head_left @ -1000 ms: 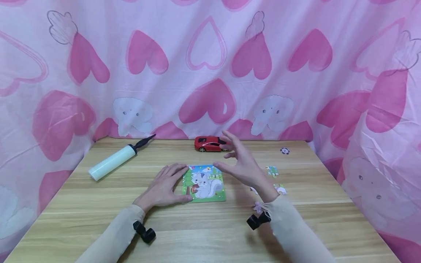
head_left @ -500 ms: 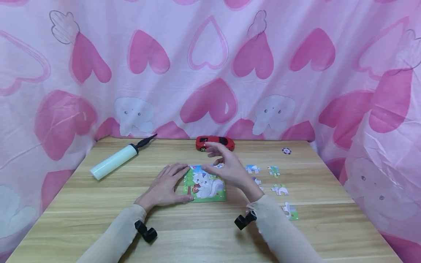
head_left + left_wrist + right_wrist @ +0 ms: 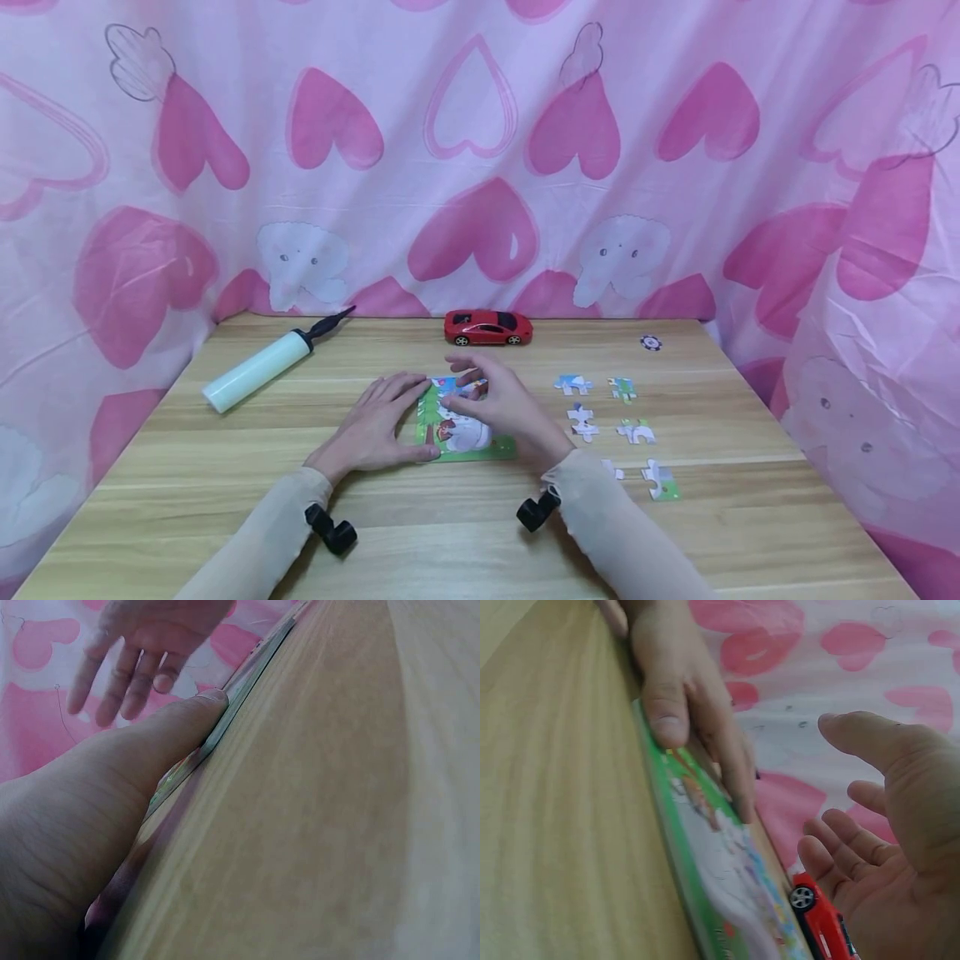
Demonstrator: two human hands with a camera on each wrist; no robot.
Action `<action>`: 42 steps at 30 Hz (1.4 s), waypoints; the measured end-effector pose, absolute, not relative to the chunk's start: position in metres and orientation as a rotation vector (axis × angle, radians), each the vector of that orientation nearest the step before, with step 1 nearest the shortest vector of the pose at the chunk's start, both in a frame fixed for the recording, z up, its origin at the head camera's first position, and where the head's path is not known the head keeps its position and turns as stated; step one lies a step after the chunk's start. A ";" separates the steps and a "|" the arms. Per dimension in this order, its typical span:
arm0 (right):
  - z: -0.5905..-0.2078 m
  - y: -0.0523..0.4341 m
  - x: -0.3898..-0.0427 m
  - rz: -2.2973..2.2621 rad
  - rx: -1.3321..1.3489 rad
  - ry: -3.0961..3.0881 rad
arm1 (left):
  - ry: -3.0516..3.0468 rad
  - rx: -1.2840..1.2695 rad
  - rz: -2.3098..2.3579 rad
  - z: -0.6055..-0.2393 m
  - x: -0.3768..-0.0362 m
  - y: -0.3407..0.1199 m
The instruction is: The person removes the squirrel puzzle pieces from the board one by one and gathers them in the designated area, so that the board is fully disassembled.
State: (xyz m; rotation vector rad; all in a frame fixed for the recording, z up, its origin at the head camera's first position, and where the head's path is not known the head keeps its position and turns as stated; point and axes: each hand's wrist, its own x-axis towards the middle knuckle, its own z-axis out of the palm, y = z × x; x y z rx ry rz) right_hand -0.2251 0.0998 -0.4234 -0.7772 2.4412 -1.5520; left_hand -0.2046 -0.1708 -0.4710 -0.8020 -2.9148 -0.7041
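Green along its near side, a squirrel board (image 3: 461, 435) lies flat near the middle of the counter (image 3: 435, 533), well in from the left and right edges. The left hand (image 3: 375, 425) rests against its left side, the thumb pressing on the near left corner and the other fingers stretched toward the far left corner, thumb and fingers spread well apart. The right hand (image 3: 506, 408) hovers over the right part of the board, hiding some of the picture; its fingers are loosely bent, and in the right wrist view the thumb stands apart from them. Six jigsaw pieces (image 3: 582, 423) lie to the right of the board, toward the counter's right edge, in two rough columns of three, each piece apart from the next; one is partly covered by the right sleeve (image 3: 615, 517). By the far edge, a red toy car (image 3: 487, 327) stands side-on behind the board. A black and white chip (image 3: 651, 342) lies near the far right corner, and a pale green hand pump (image 3: 258, 371) with a black nozzle slants near the far left corner, its nozzle toward the far edge. Pink heart-patterned cloth (image 3: 375, 108) hangs behind.
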 end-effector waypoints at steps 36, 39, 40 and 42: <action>-0.458 0.076 -0.223 -1.158 -0.706 2.692 | -2.889 -0.820 -0.687 -0.471 -0.206 -0.172; -0.455 0.075 -0.223 -1.151 -0.698 2.683 | -2.893 -0.820 -0.688 -0.471 -0.206 -0.172; -0.455 0.075 -0.223 -1.150 -0.697 2.680 | -2.896 -0.821 -0.691 -0.471 -0.206 -0.172; -0.455 0.075 -0.223 -1.160 -0.685 2.670 | -2.900 -0.819 -0.699 -0.472 -0.206 -0.172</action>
